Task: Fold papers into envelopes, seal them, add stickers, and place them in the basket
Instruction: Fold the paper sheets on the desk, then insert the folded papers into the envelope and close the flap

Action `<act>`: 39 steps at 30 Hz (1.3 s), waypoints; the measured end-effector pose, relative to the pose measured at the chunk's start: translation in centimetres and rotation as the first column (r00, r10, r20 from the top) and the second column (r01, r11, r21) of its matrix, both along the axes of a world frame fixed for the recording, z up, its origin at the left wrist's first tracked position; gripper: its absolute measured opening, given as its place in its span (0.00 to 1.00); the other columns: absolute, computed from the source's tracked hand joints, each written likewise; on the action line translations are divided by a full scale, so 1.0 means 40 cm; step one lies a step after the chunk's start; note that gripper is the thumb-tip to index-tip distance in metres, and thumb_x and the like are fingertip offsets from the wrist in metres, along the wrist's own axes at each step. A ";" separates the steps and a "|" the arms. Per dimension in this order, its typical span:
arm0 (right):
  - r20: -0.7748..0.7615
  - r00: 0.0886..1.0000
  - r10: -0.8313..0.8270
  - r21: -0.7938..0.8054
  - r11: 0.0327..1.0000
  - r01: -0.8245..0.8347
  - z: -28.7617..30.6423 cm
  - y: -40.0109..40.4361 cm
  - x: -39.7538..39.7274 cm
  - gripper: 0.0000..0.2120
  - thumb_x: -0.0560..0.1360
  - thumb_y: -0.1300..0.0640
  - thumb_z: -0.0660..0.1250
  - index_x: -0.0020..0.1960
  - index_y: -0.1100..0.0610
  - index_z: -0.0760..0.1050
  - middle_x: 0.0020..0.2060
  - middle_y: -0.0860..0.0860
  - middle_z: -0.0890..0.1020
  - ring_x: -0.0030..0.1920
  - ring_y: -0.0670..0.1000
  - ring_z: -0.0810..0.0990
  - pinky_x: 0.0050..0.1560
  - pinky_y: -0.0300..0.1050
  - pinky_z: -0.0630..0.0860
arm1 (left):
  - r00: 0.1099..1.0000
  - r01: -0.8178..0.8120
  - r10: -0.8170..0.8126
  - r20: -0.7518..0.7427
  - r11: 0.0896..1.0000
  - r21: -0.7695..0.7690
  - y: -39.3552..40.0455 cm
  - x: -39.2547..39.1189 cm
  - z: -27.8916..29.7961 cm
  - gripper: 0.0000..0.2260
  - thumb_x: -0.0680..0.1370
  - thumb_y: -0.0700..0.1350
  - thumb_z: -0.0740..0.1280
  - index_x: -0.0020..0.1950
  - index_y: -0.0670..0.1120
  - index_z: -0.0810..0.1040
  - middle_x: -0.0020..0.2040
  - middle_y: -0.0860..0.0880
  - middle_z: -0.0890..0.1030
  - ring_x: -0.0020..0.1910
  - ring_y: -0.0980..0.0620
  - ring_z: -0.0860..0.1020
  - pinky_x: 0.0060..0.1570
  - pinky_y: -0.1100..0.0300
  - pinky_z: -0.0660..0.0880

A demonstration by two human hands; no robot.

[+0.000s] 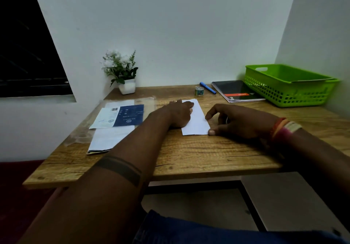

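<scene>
Head view, wooden tabletop set against a white wall. Centre: folded white paper lay flat on the tabletop, long axis running away from the viewer. Left hand rested palm-down on the paper's left edge, fingers laid roughly straight & pressing it down at the far end; nothing gripped. Right hand sat at the paper's right edge w/ its fingers loosely curled, narrow gap betw. thumb & index: thumb tip touched the near right corner, index tip touched the right edge further up. Whether the thumb & index actually pinched the sheet, cannot tell. Coloured thread bands circled the right wrist; a dark band mark crossed the left forearm.

Left of the paper: clear plastic packet w/ a blue & white insert, lying over more white sheets near the tabletop's left edge. Far left corner: small white pot of white flowers. Far centre-right: small tape roll, just beside a blue pen; next to these a dark notebook. Far right corner: green plastic basket, well apart from the paper, w/ the edge of a flat pale item showing at its rim.
</scene>
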State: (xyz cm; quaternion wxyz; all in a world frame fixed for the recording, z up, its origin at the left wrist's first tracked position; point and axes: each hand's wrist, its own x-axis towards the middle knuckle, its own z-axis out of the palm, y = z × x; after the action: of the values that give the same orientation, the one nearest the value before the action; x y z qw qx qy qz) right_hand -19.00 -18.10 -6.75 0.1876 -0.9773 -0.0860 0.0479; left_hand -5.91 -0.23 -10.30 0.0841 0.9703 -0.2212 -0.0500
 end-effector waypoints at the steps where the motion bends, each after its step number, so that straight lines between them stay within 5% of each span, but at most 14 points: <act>1: 0.008 1.000 0.010 -0.016 1.000 -0.009 -0.001 0.001 -0.009 0.20 0.73 0.40 0.69 0.64 0.37 0.70 0.48 0.44 0.78 0.50 0.46 0.77 0.52 0.42 0.74 | 1.000 0.000 -0.001 -0.003 1.000 -0.004 0.001 0.003 -0.002 0.23 0.87 0.50 0.52 0.82 0.56 0.54 0.83 0.45 0.53 0.82 0.42 0.51 0.79 0.43 0.54; 7: 0.023 0.998 0.052 -0.247 0.968 -0.045 0.009 0.027 0.044 0.21 0.83 0.45 0.55 0.75 0.43 0.65 0.71 0.50 0.73 0.67 0.52 0.73 0.68 0.47 0.66 | 1.000 0.014 -0.014 -0.004 0.999 0.045 0.001 0.004 0.001 0.23 0.87 0.49 0.51 0.83 0.54 0.53 0.83 0.44 0.52 0.82 0.41 0.50 0.79 0.43 0.52; 14: 0.060 0.998 0.007 -0.333 0.943 0.013 0.010 0.071 0.205 0.19 0.84 0.52 0.54 0.74 0.49 0.69 0.67 0.51 0.77 0.63 0.51 0.76 0.59 0.40 0.68 | 1.000 0.015 -0.015 -0.012 1.000 0.006 0.007 0.018 -0.010 0.23 0.86 0.51 0.50 0.82 0.55 0.53 0.83 0.43 0.53 0.82 0.40 0.51 0.78 0.41 0.53; 18: 0.118 0.993 0.019 -0.433 0.901 0.034 -0.006 0.078 0.280 0.17 0.83 0.56 0.55 0.70 0.53 0.73 0.62 0.53 0.80 0.61 0.53 0.78 0.62 0.44 0.72 | 1.000 0.020 -0.021 -0.011 1.000 -0.022 0.005 0.029 -0.018 0.23 0.86 0.53 0.50 0.82 0.56 0.54 0.83 0.43 0.55 0.81 0.40 0.54 0.78 0.41 0.55; 21: 0.181 0.983 0.019 -0.397 0.916 0.056 -0.029 0.066 0.314 0.14 0.82 0.56 0.56 0.61 0.53 0.78 0.57 0.54 0.82 0.56 0.53 0.80 0.61 0.48 0.75 | 0.999 0.032 -0.032 0.016 0.999 -0.024 0.004 0.028 -0.017 0.23 0.86 0.51 0.50 0.82 0.54 0.56 0.82 0.43 0.57 0.81 0.40 0.55 0.78 0.43 0.56; 24: 0.246 0.969 -0.003 -0.315 0.946 0.083 -0.045 0.057 0.302 0.15 0.82 0.54 0.57 0.66 0.50 0.75 0.63 0.53 0.80 0.62 0.54 0.78 0.65 0.48 0.74 | 0.999 0.026 -0.024 0.043 0.998 -0.060 0.003 0.011 -0.014 0.21 0.86 0.50 0.52 0.81 0.52 0.61 0.80 0.43 0.62 0.78 0.41 0.61 0.76 0.46 0.60; 26: 0.293 0.956 -0.032 -0.219 0.971 0.099 -0.050 0.050 0.278 0.18 0.83 0.53 0.58 0.71 0.49 0.73 0.67 0.53 0.77 0.66 0.54 0.75 0.67 0.46 0.70 | 0.995 0.024 -0.006 0.101 0.983 -0.181 0.008 -0.007 -0.008 0.19 0.86 0.49 0.56 0.77 0.51 0.69 0.77 0.45 0.69 0.75 0.44 0.67 0.73 0.49 0.65; 30: 0.393 0.915 -0.091 0.010 0.995 0.094 -0.041 0.052 0.217 0.14 0.81 0.52 0.61 0.64 0.50 0.78 0.67 0.51 0.76 0.62 0.52 0.77 0.61 0.41 0.69 | 0.921 0.042 0.163 0.354 0.861 -0.506 0.022 -0.065 0.014 0.13 0.82 0.47 0.61 0.63 0.51 0.81 0.63 0.49 0.81 0.62 0.49 0.78 0.63 0.49 0.75; 33: 0.426 0.902 -0.066 0.073 0.997 0.039 -0.036 0.090 0.157 0.11 0.80 0.52 0.64 0.59 0.51 0.81 0.58 0.50 0.82 0.55 0.50 0.80 0.55 0.40 0.71 | 0.888 0.044 0.250 0.386 0.789 -0.613 0.051 -0.131 0.031 0.13 0.81 0.45 0.60 0.58 0.51 0.83 0.55 0.51 0.85 0.54 0.50 0.81 0.56 0.51 0.78; 39: 0.444 0.896 0.030 0.128 0.987 -0.096 -0.014 0.221 0.030 0.12 0.80 0.51 0.64 0.59 0.52 0.82 0.55 0.49 0.84 0.52 0.49 0.80 0.50 0.42 0.72 | 0.840 0.034 0.268 0.472 0.842 -0.539 0.215 -0.289 0.049 0.12 0.81 0.48 0.60 0.57 0.53 0.82 0.51 0.52 0.85 0.49 0.52 0.82 0.49 0.52 0.80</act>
State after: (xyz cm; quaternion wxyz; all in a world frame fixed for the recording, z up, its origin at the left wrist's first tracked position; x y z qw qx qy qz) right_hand -17.80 -9.25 -7.30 0.2327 -0.9431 -0.1609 -0.1746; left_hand -17.46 8.37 -8.35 0.2855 0.8967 -0.1785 0.2875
